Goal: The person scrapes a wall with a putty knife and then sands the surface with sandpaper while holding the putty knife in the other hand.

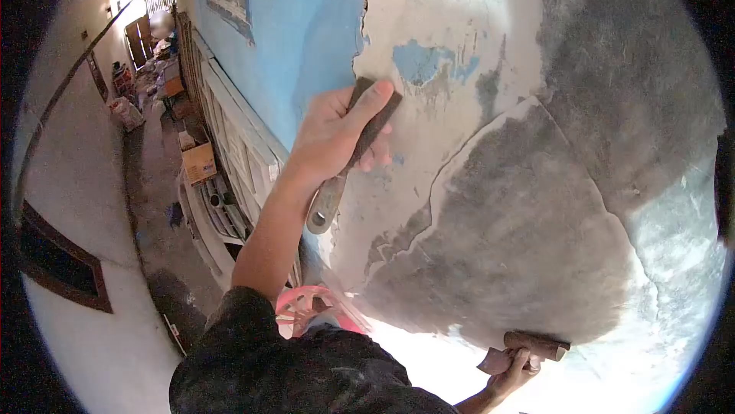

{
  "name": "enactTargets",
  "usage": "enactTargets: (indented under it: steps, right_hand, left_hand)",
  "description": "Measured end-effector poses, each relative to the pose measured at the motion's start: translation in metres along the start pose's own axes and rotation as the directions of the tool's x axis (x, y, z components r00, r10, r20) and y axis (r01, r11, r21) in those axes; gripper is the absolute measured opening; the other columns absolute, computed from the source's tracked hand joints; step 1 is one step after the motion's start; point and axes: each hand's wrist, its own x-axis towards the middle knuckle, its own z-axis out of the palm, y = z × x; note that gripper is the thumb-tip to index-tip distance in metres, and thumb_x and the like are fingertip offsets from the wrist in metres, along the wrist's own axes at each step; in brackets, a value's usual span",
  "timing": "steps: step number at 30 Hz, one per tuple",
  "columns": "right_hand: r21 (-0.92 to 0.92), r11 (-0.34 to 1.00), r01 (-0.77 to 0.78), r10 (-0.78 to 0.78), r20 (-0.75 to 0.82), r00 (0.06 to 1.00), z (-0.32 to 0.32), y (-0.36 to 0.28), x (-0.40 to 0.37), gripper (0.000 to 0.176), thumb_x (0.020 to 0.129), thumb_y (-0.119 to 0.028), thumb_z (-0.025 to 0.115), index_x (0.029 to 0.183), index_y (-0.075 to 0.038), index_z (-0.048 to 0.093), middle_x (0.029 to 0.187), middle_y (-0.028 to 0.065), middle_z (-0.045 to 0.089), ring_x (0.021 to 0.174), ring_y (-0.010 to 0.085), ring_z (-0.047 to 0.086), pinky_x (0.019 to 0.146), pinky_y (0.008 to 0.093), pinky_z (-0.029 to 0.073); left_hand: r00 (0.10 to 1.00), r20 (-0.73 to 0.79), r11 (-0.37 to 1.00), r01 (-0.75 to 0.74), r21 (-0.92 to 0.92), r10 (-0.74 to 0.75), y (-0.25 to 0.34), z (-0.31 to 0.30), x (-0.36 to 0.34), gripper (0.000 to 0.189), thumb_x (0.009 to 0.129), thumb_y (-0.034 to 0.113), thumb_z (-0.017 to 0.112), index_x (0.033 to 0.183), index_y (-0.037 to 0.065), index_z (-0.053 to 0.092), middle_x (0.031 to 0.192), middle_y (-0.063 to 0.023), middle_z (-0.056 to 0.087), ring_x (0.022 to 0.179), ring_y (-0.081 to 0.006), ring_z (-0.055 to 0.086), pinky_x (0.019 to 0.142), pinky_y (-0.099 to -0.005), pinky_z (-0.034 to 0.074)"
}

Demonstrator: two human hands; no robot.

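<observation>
My left hand (337, 135) is closed round a flat scraper-like tool. Its long dark part (374, 119) lies under my thumb, and a greyish handle end with a hole (328, 203) sticks out below the palm. The hand is up against the patchy wall (452, 146), beside the cracked edge of the blue paint (306, 47). At the lower right, my right hand (517, 374) grips brown sandpaper (536, 345), partly rolled, with a loose flap towards the left. That hand is low, in front of the bright bottom of the wall.
Cracks and dark grey patches (528, 223) run across the wall. Down a narrow passage at left stand white frames (237, 115), a cardboard box (199, 163) and piled goods. A pink plastic item (318, 303) shows below my left arm.
</observation>
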Motion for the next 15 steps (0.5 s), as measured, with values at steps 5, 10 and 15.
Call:
enactTargets:
  steps: [5, 10, 15]
  right_hand:
    - [0.002, 1.0, 0.001, -0.001, -0.082, 0.997, 0.026, 0.001, -0.009, 0.027, 0.09, -0.028, 0.069, 0.096, -0.002, 0.066, 0.078, 0.0031, 0.062, 0.064, 0.0082, 0.053, 0.059, 0.025, 0.043]
    - [0.017, 1.0, 0.009, -0.009, -0.023, 1.0, 0.013, 0.0, -0.005, 0.027, 0.09, -0.027, 0.068, 0.097, -0.001, 0.065, 0.079, 0.0034, 0.063, 0.064, 0.0079, 0.053, 0.058, 0.0233, 0.042]
    - [-0.021, 1.0, 0.012, -0.014, -0.081, 0.997, 0.012, 0.0, -0.003, 0.029, 0.09, -0.028, 0.069, 0.094, 0.0, 0.065, 0.076, 0.0032, 0.062, 0.062, 0.0074, 0.051, 0.056, 0.024, 0.04]
  left_hand:
    - [0.999, 0.05, 0.997, -0.024, 0.067, 0.02, 0.012, -0.015, 0.013, 0.055, 0.089, 0.055, 0.06, 0.074, 0.003, 0.06, 0.052, -0.0084, 0.06, 0.039, -0.0108, 0.053, 0.038, -0.0227, 0.039]
    - [0.998, -0.038, 0.997, -0.054, 0.061, 0.057, 0.008, -0.007, 0.008, 0.057, 0.089, 0.058, 0.06, 0.074, 0.002, 0.06, 0.052, -0.0085, 0.06, 0.039, -0.0108, 0.054, 0.039, -0.0225, 0.04]
    - [0.996, -0.067, 0.998, -0.057, 0.04, 0.06, 0.0, -0.003, 0.002, 0.058, 0.089, 0.058, 0.059, 0.074, 0.002, 0.06, 0.053, -0.0091, 0.06, 0.039, -0.0113, 0.054, 0.039, -0.0224, 0.04]
